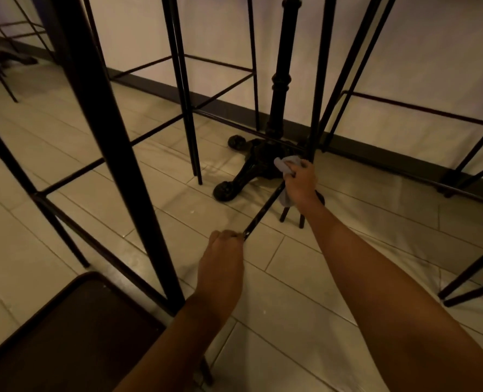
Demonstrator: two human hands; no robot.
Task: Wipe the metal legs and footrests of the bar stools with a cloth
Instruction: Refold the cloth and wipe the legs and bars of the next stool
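Your right hand [301,181] is squeezing the grey cloth [287,165] around the footrest bar [263,213]; your left hand [223,250], at 7 o'clock, is gripping its end. The cloth could be snagging the table base [251,168].

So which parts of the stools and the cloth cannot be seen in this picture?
- Stool seats: cut off by the top edge of the head view; only legs show.
- Cloth: mostly hidden inside the right hand.
- Footrest bar: its near end is covered by the left hand.
- Dirt on the metal: too dark to tell.
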